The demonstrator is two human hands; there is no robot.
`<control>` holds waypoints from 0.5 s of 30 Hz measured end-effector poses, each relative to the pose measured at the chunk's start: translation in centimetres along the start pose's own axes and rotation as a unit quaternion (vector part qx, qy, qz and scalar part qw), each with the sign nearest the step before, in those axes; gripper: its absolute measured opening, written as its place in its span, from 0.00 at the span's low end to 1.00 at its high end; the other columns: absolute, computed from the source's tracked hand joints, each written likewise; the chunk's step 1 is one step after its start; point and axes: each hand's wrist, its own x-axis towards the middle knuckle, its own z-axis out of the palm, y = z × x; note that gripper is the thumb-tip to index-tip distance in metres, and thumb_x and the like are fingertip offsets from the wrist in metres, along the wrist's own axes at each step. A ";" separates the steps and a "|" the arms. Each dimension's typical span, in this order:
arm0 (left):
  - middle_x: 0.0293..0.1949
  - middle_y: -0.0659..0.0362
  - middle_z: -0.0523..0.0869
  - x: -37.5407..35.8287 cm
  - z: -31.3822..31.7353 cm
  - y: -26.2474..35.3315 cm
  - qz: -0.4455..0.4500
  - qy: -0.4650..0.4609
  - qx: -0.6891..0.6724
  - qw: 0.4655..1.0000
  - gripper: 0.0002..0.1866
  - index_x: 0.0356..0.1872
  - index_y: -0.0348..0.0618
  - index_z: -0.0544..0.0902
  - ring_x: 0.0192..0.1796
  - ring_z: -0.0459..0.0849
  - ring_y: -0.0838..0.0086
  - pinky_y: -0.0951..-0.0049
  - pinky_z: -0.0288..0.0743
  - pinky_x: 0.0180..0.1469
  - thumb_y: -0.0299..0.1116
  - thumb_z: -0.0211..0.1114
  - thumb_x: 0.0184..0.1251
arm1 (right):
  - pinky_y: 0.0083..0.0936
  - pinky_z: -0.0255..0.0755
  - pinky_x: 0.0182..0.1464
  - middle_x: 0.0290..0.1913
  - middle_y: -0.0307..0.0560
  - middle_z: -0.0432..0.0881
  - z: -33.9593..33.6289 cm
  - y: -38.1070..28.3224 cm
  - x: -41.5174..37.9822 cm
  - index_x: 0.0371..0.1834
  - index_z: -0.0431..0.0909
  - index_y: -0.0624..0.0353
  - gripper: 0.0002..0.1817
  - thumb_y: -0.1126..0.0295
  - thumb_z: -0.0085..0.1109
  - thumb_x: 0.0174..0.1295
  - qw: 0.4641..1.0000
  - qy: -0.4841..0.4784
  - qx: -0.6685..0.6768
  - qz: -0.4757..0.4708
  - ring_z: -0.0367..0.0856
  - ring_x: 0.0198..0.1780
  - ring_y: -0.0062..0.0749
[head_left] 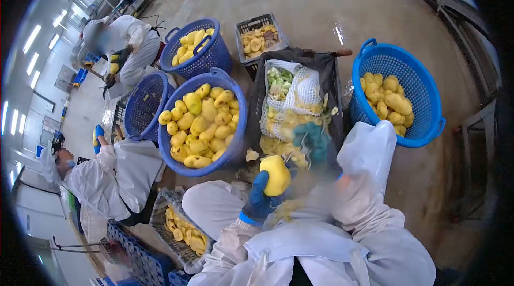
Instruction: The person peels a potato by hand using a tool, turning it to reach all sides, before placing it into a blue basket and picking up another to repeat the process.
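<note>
A smooth yellow fruit (275, 176), seemingly peeled, is held in my blue-gloved left hand (261, 196), its fingers wrapped round the lower left side. Up and to the right, my right hand (313, 141) in a teal glove is over a crate (333, 90) lined with dark cloth. Its fingers look curled round a thin metallic thing that is too blurred to name. White netting (304, 90), green scraps (279, 80) and yellow peel (276, 125) lie in the crate. A blurred patch covers my right wrist.
Blue baskets of yellow fruit stand left (239, 131), upper left (217, 53) and right (433, 88). An emptier basket (131, 105) and crates of cut pieces (256, 41) (184, 232) are nearby. Two people (107, 179) (131, 34) sit at the left.
</note>
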 end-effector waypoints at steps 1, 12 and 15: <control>0.54 0.53 0.77 0.4 -0.9 -0.3 -0.029 -0.018 -0.050 0.998 0.34 0.65 0.47 0.65 0.53 0.80 0.61 0.64 0.80 0.47 0.53 0.63 0.62 | 0.22 0.74 0.42 0.37 0.42 0.81 0.9 -0.3 -0.5 0.46 0.77 0.64 0.13 0.67 0.48 0.68 0.997 -0.027 0.050 0.049 0.81 0.37 0.25; 0.51 0.52 0.79 1.0 2.7 -0.2 -0.026 0.069 -0.125 0.989 0.28 0.59 0.46 0.72 0.52 0.79 0.62 0.65 0.81 0.44 0.55 0.57 0.66 | 0.24 0.75 0.38 0.34 0.43 0.81 0.9 0.2 -0.5 0.39 0.79 0.64 0.14 0.66 0.46 0.70 0.987 -0.030 0.101 0.118 0.81 0.36 0.27; 0.51 0.53 0.78 2.1 1.3 -1.7 0.058 0.084 0.009 0.995 0.27 0.59 0.45 0.70 0.51 0.80 0.63 0.66 0.80 0.47 0.50 0.61 0.65 | 0.25 0.75 0.40 0.34 0.43 0.82 0.6 1.2 0.1 0.40 0.79 0.64 0.14 0.65 0.47 0.70 0.997 -0.033 0.055 0.031 0.81 0.36 0.28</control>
